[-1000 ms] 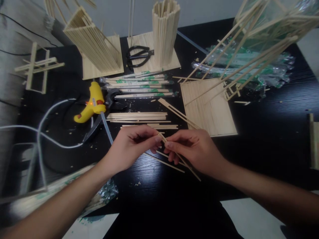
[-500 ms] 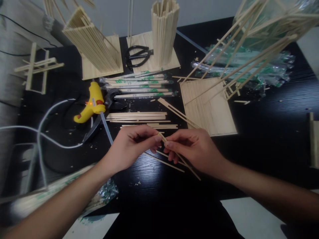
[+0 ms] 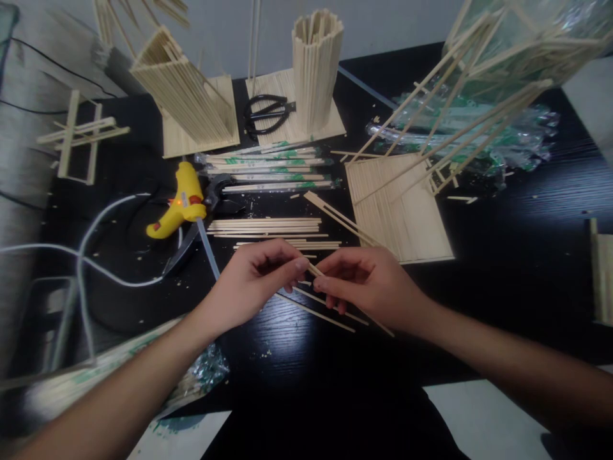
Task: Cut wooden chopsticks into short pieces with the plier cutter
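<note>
My left hand pinches the upper end of a thin wooden stick. Close beside it, my right hand is closed on the same stick, which slants down to the right beneath its fingers. Loose sticks lie on the black table just under both hands. Beyond my hands is a row of bare sticks, and behind that are several sticks in clear wrappers. A flat wooden panel lies past my right hand, with two joined sticks touching its left side.
A yellow glue gun with a white cable stands at the left. Farther back are a slanted stick tower, a rounded stick tower and black scissors. Long sticks and plastic wrappers fill the back right.
The held stick's lower end has swung slightly to the right and up. Both hands keep their grip. The view has shifted a little.
</note>
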A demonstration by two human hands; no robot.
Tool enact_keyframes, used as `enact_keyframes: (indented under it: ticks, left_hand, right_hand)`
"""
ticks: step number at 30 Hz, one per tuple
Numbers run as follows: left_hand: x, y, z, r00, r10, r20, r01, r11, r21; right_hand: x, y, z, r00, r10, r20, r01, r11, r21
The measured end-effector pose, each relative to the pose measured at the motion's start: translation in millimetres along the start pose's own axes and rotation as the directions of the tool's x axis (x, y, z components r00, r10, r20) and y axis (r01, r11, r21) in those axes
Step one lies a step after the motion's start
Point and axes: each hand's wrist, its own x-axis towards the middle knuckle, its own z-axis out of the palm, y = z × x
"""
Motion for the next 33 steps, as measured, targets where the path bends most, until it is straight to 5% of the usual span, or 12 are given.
enact_keyframes:
  ticks: [12, 21, 33]
  left_hand:
    - [-1.6, 1.0, 1.3, 1.000, 0.017, -0.009, -0.017, 0.999, 0.037]
    - [-3.1, 0.0, -1.5, 0.993, 0.059, -0.104, -0.058, 0.998, 0.010]
    - [-4.7, 0.8, 2.4, 0.993, 0.068, -0.102, -0.067, 0.998, 0.012]
  right_hand:
    - [-1.6, 0.1, 4.0, 0.998, -0.067, -0.017, 0.065, 0.995, -0.079]
    - [5.4, -5.0, -10.9, 0.937, -0.275, -0.214, 0.244, 0.956, -0.163]
    - [2.8, -4.2, -0.9, 0.991, -0.129, 0.020, 0.130, 0.972, -0.194]
